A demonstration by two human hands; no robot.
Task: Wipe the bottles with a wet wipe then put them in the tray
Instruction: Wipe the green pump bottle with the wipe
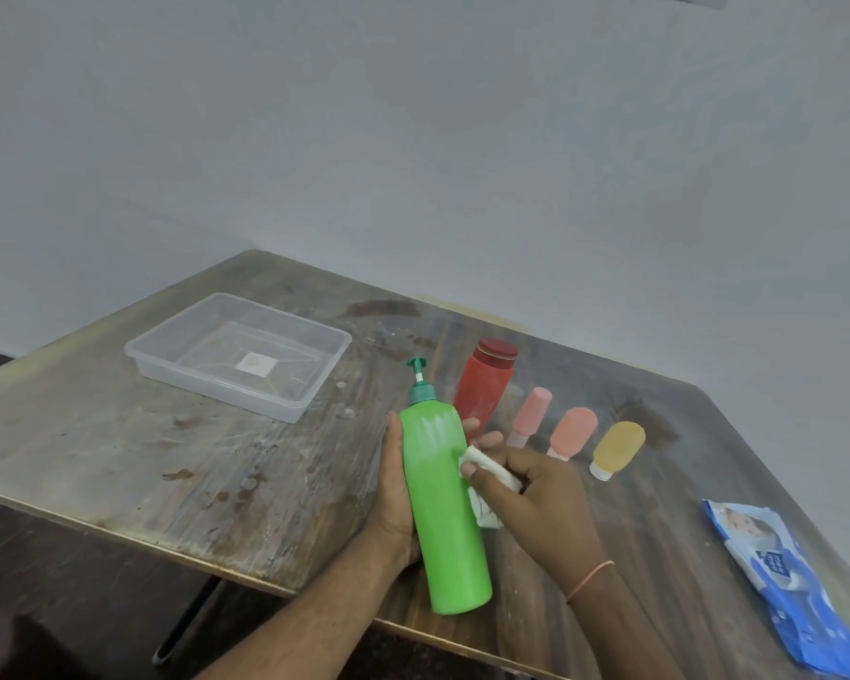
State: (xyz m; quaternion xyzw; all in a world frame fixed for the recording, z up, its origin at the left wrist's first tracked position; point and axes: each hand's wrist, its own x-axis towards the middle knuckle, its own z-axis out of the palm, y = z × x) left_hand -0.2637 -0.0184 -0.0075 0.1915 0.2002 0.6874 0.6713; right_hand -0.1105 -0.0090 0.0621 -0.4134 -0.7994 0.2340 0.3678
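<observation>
At lower centre, the left hand [394,493] is cradling the tall green plastic pump bottle [442,503] while the right hand [536,493], fingers pinching a white wet wipe [484,476], is wiping it; next probably comes placing it in the clear plastic tray [315,385], upper left.

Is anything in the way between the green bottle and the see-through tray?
No, nothing visible. The green bottle is held by the left hand while the right hand presses the wipe on it. Only bare table lies between it and the empty tray.
</observation>
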